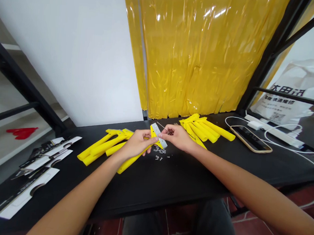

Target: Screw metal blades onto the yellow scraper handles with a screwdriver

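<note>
My left hand (140, 142) is closed around a yellow scraper (132, 162), whose tubular handle slants down to the left. Its head carries a flat grey metal blade (156, 129) with small holes. At the blade's right side my right hand (177, 136) pinches a thin metal rod (160, 125), like a hex key; its far end sticks out to the upper left. The right fingertips are at the blade, touching or very near it. Small loose screws and nuts (160, 151) lie on the black table just below the hands.
More yellow scrapers (98, 147) lie to the left, and a pile of yellow handles (207, 130) to the right. Printed card sleeves (37, 188) are spread at far left. A phone (251, 138), white cables and a power strip (277, 131) occupy the right. Yellow strip curtain (199, 56) hangs behind.
</note>
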{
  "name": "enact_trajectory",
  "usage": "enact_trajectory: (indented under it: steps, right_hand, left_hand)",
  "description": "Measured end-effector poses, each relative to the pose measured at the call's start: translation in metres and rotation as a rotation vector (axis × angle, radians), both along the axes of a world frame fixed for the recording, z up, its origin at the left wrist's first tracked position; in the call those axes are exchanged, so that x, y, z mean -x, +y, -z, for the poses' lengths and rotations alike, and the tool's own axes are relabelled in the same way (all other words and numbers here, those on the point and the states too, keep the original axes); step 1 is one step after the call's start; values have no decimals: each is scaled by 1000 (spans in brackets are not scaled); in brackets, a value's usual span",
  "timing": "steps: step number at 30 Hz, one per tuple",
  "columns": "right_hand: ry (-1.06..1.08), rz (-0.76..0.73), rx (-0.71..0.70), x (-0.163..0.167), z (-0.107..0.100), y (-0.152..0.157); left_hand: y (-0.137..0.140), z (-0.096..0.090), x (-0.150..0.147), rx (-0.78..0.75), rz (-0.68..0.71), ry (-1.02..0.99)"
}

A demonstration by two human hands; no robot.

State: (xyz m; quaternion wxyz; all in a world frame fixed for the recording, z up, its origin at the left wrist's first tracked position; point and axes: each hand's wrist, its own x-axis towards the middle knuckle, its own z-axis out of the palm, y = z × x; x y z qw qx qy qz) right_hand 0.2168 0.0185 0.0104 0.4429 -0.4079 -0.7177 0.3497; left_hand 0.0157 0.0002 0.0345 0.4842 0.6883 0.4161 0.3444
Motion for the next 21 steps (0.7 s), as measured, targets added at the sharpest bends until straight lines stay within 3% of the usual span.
enact_trajectory:
  steps: [21]
  right_hand:
    - [109, -55, 90, 5, 4, -3]
  left_hand:
    - [0, 0, -1, -63, 2, 67]
